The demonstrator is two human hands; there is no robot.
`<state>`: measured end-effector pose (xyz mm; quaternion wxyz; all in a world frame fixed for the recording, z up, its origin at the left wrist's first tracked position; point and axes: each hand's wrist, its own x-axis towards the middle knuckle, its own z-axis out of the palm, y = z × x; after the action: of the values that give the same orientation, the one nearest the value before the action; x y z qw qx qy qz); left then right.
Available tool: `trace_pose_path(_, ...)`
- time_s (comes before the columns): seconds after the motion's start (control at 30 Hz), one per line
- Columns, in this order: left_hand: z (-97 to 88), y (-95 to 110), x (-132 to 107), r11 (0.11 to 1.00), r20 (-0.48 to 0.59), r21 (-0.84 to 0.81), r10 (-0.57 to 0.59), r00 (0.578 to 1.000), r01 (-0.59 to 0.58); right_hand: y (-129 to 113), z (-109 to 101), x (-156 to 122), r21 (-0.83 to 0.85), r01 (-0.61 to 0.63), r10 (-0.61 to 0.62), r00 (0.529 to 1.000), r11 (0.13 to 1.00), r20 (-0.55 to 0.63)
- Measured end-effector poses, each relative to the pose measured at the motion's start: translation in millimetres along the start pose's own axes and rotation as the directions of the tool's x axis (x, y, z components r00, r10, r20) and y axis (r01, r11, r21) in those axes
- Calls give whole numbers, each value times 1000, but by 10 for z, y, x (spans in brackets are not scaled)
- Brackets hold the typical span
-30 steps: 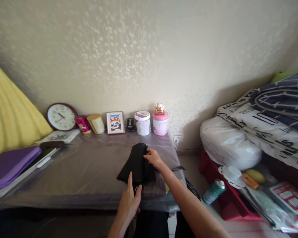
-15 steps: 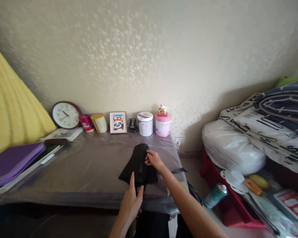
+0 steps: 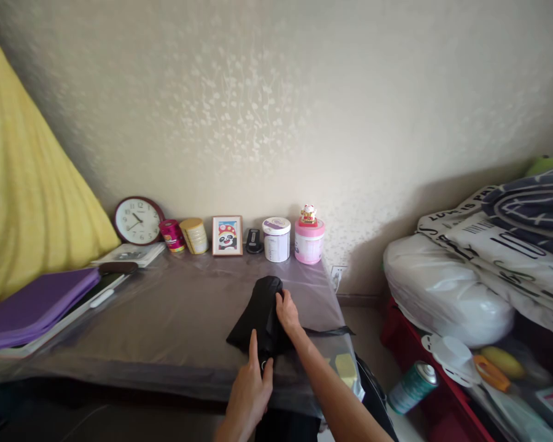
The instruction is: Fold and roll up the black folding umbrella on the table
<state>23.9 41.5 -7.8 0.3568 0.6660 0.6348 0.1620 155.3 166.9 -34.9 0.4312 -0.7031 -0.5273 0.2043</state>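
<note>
A black folded umbrella point(image 3: 259, 310) lies on the plastic-covered table point(image 3: 166, 319), near its front right corner. My left hand point(image 3: 251, 387) is closed around the umbrella's handle end at the table's front edge, with one finger stretched along it. My right hand point(image 3: 286, 312) rests on the right side of the umbrella's fabric, fingers curled and pressed into the folds near its far end. A thin black strap point(image 3: 329, 331) trails from the umbrella to the right.
Along the wall stand a round clock point(image 3: 138, 220), two tins point(image 3: 184, 236), a panda picture frame point(image 3: 227, 235), a white tub point(image 3: 276, 239) and a pink tub point(image 3: 309, 240). A purple pad point(image 3: 32, 307) lies left. Bedding point(image 3: 488, 258) and a red bin point(image 3: 424, 368) crowd the right.
My right hand has slid a little inward over the umbrella's fabric and curled tighter. My left hand stays on the handle. The view has shifted slightly.
</note>
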Motion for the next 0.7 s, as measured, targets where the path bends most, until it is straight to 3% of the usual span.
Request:
trace_pose_path(0.1,66,52,-11,979,-61,199,53,997,-40,-58,80,-65,-15,50,-50,999,999,2)
trace_pose_path(0.2,121,143,-36,941,-46,336,66,997,-46,-135,131,-107,-70,76,-78,997,995,-28)
trace_pose_path(0.37,167,268,-49,896,1,443,14,1000,-13,-310,147,-142,-171,-108,94,992,979,-85)
trace_pose_path(0.47,180,295,-33,902,26,432,-25,999,11,-355,141,-174,-180,-164,148,984,970,-96)
trace_pose_path(0.6,171,284,-22,931,36,363,-40,999,24,-305,167,-199,-162,-135,113,984,978,-136)
trace_pose_path(0.7,147,194,-30,976,51,219,0,999,-11,-243,204,-192,-152,-114,89,983,982,-161)
